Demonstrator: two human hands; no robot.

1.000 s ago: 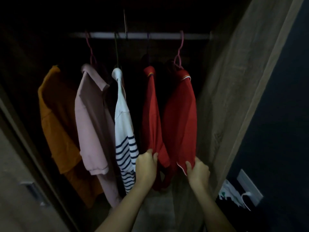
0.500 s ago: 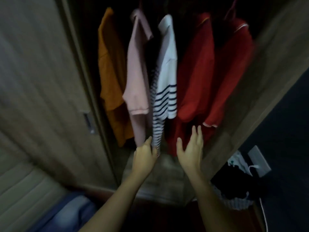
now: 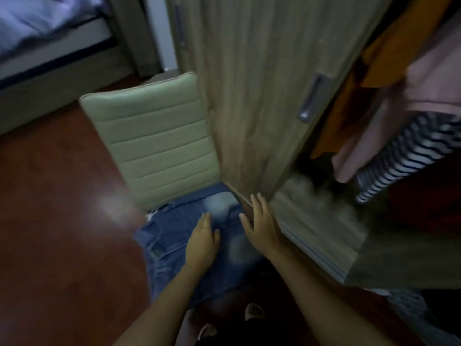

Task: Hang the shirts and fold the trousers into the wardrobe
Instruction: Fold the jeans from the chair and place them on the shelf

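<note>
Wardrobe door [image 3: 252, 96] beside jeans [image 3: 174, 236]

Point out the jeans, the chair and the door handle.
jeans [image 3: 172, 236], head view, left denim panel.
chair [image 3: 154, 136], head view, middle of padded backrest.
door handle [image 3: 310, 98], head view, middle of the handle.

We see faded denim jeans [image 3: 179, 243] on a ribbed, smooth leatherette chair [image 3: 152, 143], a matt wood-grain wardrobe door [image 3: 249, 83], and glossy reddish floor [image 3: 62, 221].

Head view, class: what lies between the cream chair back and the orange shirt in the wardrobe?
The wardrobe door, with its grey handle, stands between the chair back and the orange shirt; the head view shows it.
</note>
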